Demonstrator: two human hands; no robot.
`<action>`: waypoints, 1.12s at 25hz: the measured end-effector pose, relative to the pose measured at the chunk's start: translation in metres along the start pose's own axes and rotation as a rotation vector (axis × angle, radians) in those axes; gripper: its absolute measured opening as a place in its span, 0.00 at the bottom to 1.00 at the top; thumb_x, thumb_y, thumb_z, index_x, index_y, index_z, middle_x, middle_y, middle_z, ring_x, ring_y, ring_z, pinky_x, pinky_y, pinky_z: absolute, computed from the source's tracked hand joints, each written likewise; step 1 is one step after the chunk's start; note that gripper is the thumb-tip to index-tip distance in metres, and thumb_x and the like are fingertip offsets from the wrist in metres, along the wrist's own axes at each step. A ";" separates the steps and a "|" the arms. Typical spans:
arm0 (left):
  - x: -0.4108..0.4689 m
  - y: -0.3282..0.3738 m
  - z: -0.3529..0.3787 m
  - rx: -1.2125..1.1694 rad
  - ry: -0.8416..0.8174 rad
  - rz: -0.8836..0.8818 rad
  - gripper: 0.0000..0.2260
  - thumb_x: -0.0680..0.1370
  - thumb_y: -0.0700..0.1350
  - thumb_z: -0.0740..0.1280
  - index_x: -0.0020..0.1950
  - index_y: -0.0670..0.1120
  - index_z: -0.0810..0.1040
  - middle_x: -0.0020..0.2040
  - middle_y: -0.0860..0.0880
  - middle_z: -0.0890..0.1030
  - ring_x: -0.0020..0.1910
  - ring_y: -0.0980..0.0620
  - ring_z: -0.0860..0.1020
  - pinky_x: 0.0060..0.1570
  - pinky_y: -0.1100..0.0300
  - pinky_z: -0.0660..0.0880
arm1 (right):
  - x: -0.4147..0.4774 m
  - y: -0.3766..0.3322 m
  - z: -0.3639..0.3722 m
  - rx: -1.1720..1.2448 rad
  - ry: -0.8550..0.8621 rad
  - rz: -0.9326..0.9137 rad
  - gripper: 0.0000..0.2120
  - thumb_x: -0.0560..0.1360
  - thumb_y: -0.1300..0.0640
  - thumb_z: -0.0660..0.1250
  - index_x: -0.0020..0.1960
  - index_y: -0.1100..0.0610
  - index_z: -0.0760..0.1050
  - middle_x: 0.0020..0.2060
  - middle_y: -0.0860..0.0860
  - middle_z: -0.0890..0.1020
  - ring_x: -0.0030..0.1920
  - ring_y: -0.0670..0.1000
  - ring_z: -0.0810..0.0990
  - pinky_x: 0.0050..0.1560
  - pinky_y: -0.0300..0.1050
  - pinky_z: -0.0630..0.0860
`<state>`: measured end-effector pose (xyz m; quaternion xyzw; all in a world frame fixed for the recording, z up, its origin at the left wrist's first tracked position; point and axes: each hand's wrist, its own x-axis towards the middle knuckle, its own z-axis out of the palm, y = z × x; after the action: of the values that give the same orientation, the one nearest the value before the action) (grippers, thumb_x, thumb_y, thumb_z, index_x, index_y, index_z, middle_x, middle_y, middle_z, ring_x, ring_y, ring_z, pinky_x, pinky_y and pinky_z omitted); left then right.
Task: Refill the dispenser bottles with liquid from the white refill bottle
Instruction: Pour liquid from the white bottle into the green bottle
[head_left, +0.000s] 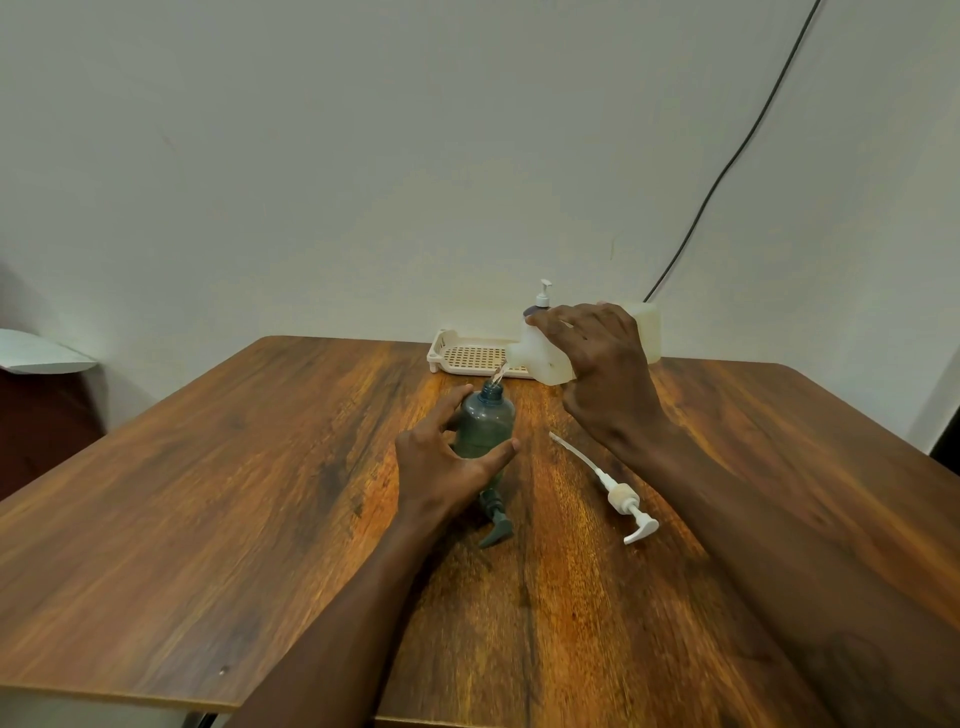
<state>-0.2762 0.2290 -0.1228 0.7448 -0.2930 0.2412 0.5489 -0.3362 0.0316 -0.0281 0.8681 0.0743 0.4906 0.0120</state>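
A blue-green dispenser bottle (485, 422) stands upright and uncapped near the middle of the table. My left hand (447, 460) curls around its near side, thumb and fingers touching it. My right hand (602, 364) grips the white refill bottle (545, 353), tipped so its spout points down-left. A thin stream of liquid (500, 373) runs from the spout into the dispenser's neck. The dark green pump head (496, 522) lies on the table just behind my left hand. A white pump with its long tube (618, 493) lies to the right.
A cream perforated tray (470, 356) sits at the table's far edge against the wall. A dark dispenser bottle with a white pump (543, 299) stands behind the refill bottle. A black cable (727, 171) hangs down the wall. A wooden table (260, 493) spreads left and right.
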 end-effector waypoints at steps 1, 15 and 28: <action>0.000 0.000 0.000 0.003 0.000 -0.002 0.40 0.66 0.64 0.80 0.75 0.55 0.72 0.66 0.50 0.81 0.60 0.57 0.80 0.51 0.60 0.84 | 0.000 0.000 0.000 0.001 0.002 -0.005 0.41 0.59 0.68 0.82 0.70 0.57 0.75 0.61 0.60 0.82 0.62 0.64 0.79 0.68 0.64 0.69; -0.002 0.005 -0.002 -0.029 0.006 -0.015 0.40 0.65 0.63 0.81 0.74 0.54 0.74 0.65 0.52 0.82 0.58 0.59 0.80 0.50 0.61 0.83 | 0.000 0.000 -0.001 -0.016 -0.010 -0.026 0.41 0.59 0.69 0.81 0.70 0.57 0.74 0.61 0.60 0.82 0.62 0.64 0.79 0.69 0.63 0.69; -0.001 0.002 -0.002 -0.021 -0.001 -0.010 0.40 0.65 0.63 0.81 0.74 0.54 0.73 0.66 0.52 0.81 0.60 0.57 0.80 0.51 0.62 0.83 | 0.002 0.000 0.000 -0.025 -0.024 -0.027 0.40 0.61 0.68 0.81 0.71 0.56 0.74 0.62 0.60 0.82 0.63 0.63 0.79 0.70 0.64 0.67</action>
<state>-0.2789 0.2302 -0.1218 0.7406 -0.2923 0.2350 0.5575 -0.3348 0.0319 -0.0267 0.8727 0.0798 0.4808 0.0307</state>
